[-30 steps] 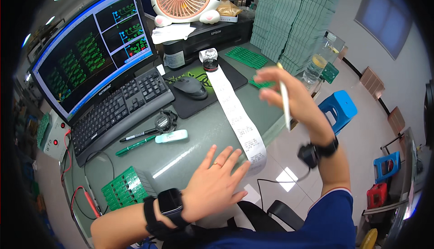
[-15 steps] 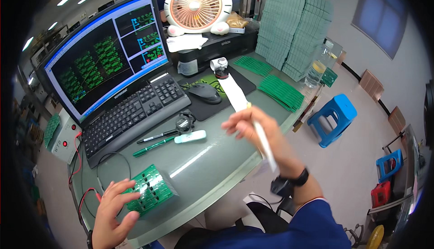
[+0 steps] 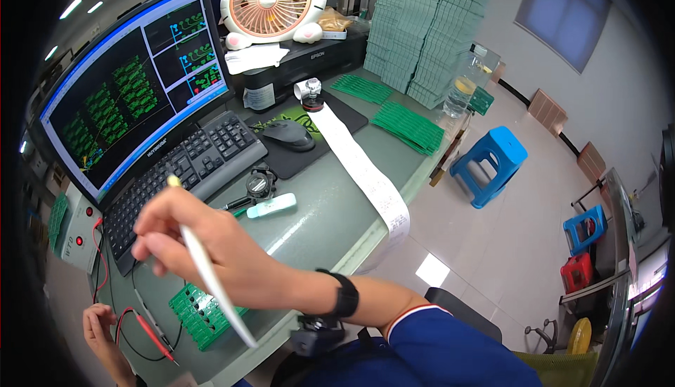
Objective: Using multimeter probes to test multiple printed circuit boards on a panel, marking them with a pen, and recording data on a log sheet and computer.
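My right hand point(image 3: 228, 250) is above the left part of the table point(image 3: 323, 229), and its fingers are bent and narrow around a slim white stick point(image 3: 215, 285). The yellowish end of this stick comes out on the far side of the hand, near the keyboard point(image 3: 204, 158), while the long white part is directed toward me, to the near right. In my view it passes in front of a stack of green circuit boards point(image 3: 193, 310), which is on the near left part of the table.

My left hand point(image 3: 102, 332) is at the near left, with the fingers curled close together; I cannot tell whether they hold something. Just to its right there are a red test probe point(image 3: 151, 332) and a dark test probe point(image 3: 149, 314). Farther to the right, a long paper strip point(image 3: 355, 169) runs from the mouse pad point(image 3: 290, 166) to the table's edge, and flat green boards point(image 3: 408, 127) lie beyond it.
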### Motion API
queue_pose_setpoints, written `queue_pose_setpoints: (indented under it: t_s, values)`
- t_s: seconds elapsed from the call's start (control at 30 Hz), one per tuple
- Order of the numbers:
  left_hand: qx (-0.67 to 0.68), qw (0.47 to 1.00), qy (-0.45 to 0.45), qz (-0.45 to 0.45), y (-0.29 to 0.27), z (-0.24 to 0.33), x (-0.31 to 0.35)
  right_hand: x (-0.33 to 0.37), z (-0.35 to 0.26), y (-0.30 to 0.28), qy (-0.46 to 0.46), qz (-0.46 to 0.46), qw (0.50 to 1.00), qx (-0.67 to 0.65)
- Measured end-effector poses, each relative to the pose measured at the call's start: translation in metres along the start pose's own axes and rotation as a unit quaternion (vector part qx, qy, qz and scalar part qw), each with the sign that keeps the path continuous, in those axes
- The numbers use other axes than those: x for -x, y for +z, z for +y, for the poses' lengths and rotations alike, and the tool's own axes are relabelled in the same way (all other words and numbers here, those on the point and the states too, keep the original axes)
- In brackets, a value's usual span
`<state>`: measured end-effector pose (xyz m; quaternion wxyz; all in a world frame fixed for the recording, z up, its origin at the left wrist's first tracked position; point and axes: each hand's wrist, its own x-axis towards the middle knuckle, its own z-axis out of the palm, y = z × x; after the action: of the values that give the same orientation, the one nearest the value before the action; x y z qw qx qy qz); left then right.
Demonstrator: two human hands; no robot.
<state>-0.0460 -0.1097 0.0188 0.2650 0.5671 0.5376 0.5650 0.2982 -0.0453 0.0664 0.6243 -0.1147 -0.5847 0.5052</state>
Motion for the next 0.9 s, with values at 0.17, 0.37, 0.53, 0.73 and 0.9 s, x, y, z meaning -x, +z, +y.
queue_pose_setpoints:
  t_s: [0.17, 0.37, 0.53, 0.73, 0.9]
  values:
    - [0.087, 0.99, -0.02, 0.108, -0.033, -0.051, 0.0, -0.035, 0.018, -0.004, -0.155, -0.01, 0.979, 0.132]
    - [0.125, 0.986, -0.017, 0.106, -0.051, -0.068, 0.0, -0.043, 0.038, -0.016, -0.132, 0.001, 0.981, 0.144]
    - [0.119, 0.977, -0.03, 0.175, -0.03, -0.053, 0.004, -0.073, 0.049, -0.041, -0.068, 0.001, 0.979, 0.194]
    - [0.099, 0.984, 0.005, 0.151, -0.026, -0.055, 0.009, -0.119, 0.094, -0.101, -0.005, 0.116, 0.979, 0.165]
    - [0.081, 0.991, 0.021, 0.101, -0.016, -0.042, 0.008, -0.128, 0.079, -0.145, 0.046, -0.05, 0.935, 0.348]
